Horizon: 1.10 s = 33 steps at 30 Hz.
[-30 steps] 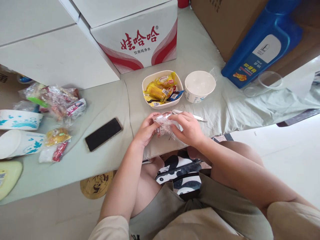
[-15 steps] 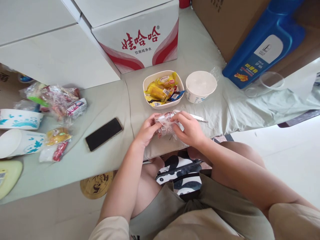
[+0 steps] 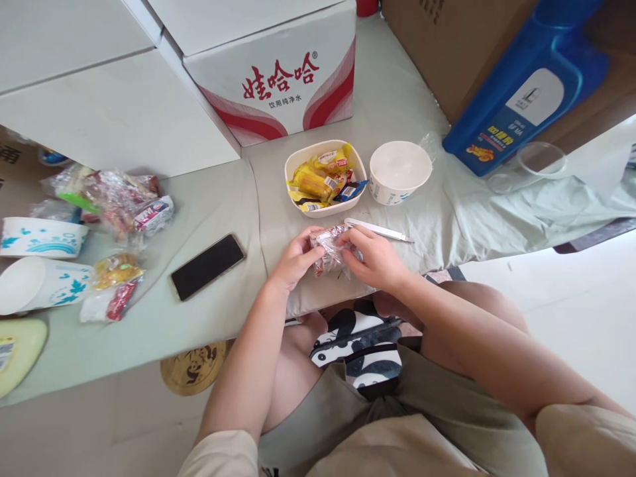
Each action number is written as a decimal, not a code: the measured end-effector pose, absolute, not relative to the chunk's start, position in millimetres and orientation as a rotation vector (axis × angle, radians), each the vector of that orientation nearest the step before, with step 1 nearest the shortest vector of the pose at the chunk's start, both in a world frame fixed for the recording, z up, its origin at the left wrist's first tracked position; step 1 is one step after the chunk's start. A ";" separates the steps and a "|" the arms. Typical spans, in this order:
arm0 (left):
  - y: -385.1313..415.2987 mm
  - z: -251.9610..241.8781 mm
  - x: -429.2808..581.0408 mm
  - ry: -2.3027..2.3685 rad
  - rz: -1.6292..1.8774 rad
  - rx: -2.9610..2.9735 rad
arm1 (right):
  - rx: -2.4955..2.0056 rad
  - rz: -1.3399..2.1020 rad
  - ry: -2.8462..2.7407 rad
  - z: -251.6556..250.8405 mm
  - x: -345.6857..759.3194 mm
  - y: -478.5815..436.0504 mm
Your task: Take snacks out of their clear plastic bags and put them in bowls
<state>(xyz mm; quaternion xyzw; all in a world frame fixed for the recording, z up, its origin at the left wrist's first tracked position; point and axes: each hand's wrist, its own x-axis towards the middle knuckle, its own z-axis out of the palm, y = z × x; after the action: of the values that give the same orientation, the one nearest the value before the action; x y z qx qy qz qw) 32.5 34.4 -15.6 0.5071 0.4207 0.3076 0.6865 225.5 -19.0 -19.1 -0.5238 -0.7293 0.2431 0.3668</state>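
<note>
Between my two hands is a crinkled clear plastic packet (image 3: pixel 328 252) with reddish-brown contents or print; its exact kind is hard to make out. My left hand (image 3: pixel 297 260) grips its left side, thumb on top. The fingers of my right hand (image 3: pixel 370 255) pinch its right side. Just beyond my right hand a slim white utility knife (image 3: pixel 380 230) lies on the cloth. Behind the packet stands a white square bowl (image 3: pixel 289 173) holding yellow, red and blue snack packets (image 3: pixel 318 177). To its right is a white round paper bowl (image 3: pixel 397 192).
A black phone (image 3: pixel 207 266) lies left of my hands. Farther left are wrapped snacks (image 3: pixel 116 202) and paper cups, one a tipped cup (image 3: pixel 54 285). A white carton (image 3: pixel 283 86) stands behind, a blue bottle (image 3: pixel 517 99) and a clear plastic cup (image 3: pixel 539 162) at right.
My right fingers have shifted slightly on the packet, and more of its wrinkled plastic shows between my hands. The bowls, phone and knife stay in place.
</note>
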 end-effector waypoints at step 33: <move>42.7 -16.2 25.9 0.979 1.105 0.964 | -1.933 0.274 -2.069 -24.3 266.4 1.3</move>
<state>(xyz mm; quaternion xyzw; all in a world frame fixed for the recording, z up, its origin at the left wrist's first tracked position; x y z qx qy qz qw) 25.9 42.7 -16.2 0.4219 0.4285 0.4838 0.6359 266.4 1.3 -24.3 -0.6721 -0.7194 0.0951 0.1477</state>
